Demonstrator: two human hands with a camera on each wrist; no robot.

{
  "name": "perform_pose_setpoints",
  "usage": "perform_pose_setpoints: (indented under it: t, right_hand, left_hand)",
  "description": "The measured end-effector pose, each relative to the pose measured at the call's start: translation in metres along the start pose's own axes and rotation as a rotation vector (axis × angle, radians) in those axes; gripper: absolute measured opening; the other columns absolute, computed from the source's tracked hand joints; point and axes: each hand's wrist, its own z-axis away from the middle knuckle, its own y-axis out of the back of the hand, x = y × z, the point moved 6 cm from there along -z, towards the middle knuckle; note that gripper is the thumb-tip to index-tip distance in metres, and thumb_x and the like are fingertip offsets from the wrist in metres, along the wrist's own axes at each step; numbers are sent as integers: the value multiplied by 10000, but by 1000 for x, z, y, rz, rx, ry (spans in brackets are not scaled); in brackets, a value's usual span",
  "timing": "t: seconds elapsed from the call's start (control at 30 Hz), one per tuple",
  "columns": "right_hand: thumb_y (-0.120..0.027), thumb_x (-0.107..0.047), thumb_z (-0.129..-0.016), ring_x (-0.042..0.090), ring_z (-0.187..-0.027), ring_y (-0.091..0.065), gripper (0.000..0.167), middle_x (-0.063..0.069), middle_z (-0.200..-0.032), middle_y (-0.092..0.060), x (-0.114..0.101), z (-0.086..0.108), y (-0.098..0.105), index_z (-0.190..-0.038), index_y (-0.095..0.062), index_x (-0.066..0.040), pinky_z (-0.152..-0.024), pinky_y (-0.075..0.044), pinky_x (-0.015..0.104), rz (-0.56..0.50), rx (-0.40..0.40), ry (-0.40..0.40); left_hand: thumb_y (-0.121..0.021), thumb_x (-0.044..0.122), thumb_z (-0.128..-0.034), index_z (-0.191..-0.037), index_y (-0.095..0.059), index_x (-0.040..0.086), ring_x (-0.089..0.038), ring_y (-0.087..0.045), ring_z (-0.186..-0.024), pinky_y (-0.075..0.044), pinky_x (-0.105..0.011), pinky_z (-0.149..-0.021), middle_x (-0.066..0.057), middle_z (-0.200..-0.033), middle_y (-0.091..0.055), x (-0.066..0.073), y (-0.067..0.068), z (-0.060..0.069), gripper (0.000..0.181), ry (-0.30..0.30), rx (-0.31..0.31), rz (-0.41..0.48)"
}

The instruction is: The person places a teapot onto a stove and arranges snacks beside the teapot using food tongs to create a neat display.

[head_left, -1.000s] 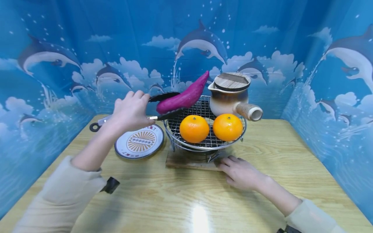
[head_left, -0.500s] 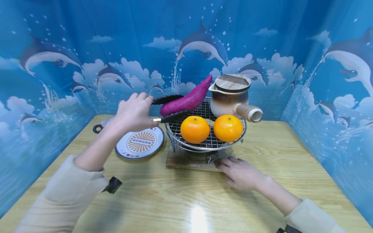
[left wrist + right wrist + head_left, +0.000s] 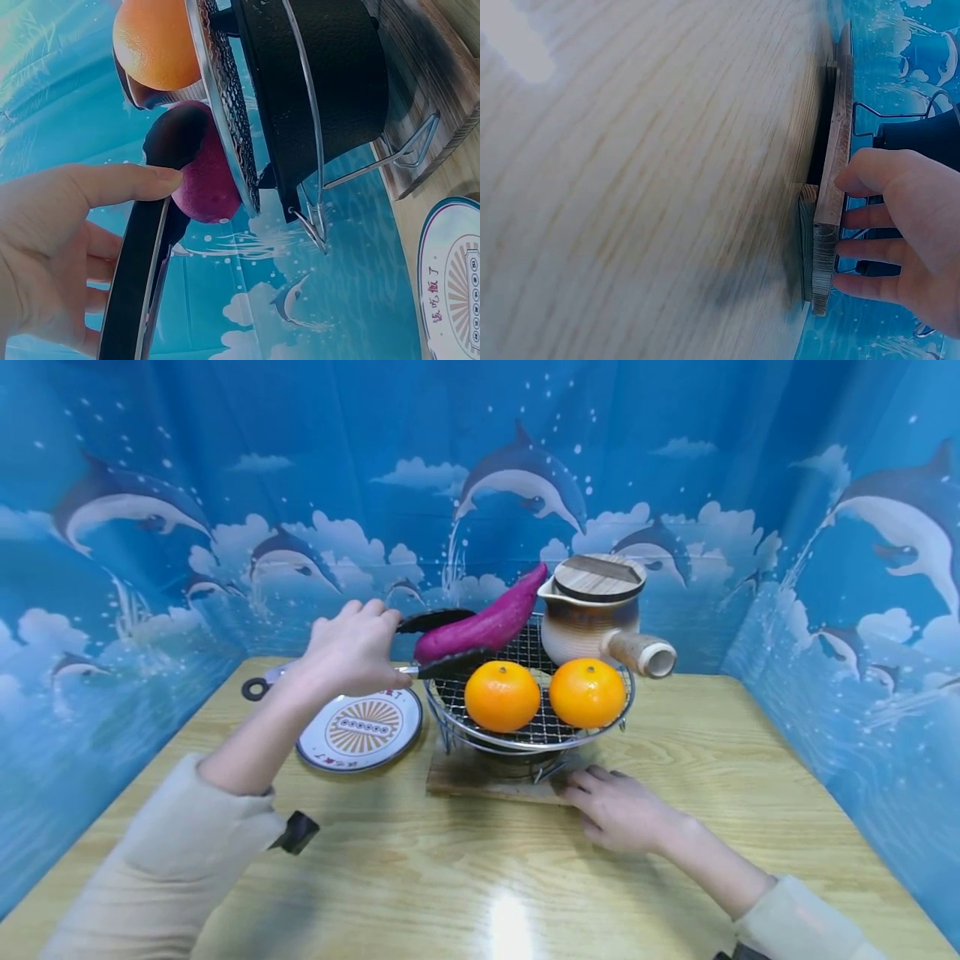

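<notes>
My left hand (image 3: 352,647) holds a pair of black-tipped tongs (image 3: 135,277), the thumb lying along one arm. Between the tong heads is a purple sweet potato (image 3: 483,625), its pointed end tilted up toward the clay pot (image 3: 588,618). It lies over the left part of the round wire grill rack (image 3: 528,647); in the left wrist view its side looks very near or against the mesh. My right hand (image 3: 618,810) rests its fingertips on the front right corner of the wooden board (image 3: 832,195) under the stove (image 3: 322,82).
Two oranges (image 3: 502,696) sit at the front of the rack. The lidded pot's side handle (image 3: 641,652) sticks out past the rack's right edge. A patterned plate (image 3: 360,731) lies on the table (image 3: 420,868) left of the stove. Dolphin-print curtains enclose the table.
My left hand has moved slightly right and down, bringing the tongs and sweet potato lower toward the rack. The right hand stays at the board's corner.
</notes>
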Motion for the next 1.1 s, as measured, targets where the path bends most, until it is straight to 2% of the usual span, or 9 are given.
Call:
perform_pose_setpoints:
  t: [0.63, 1.1]
  right_hand:
    - [-676, -180, -756, 249, -969, -561, 388, 71, -1086, -575, 1, 1, 0, -1133, -614, -115, -811, -498, 398, 7, 31, 7]
    - [-690, -197, -750, 243, -968, -563, 397, 72, -1096, -577, 1, 1, -1, -1133, -615, -122, -805, -502, 391, 10, 20, 6]
  left_hand:
    - [-778, 399, -695, -1295, -486, 8, -355, -426, -1117, -410, -571, -839, -179, -1255, -482, 4, 7, -1, 773, -17, -28, -2]
    - [-778, 392, -689, -1284, -504, 20, -337, -436, -1089, -425, -541, -825, -163, -1232, -500, 6, 8, -5, 753, -18, -38, -20]
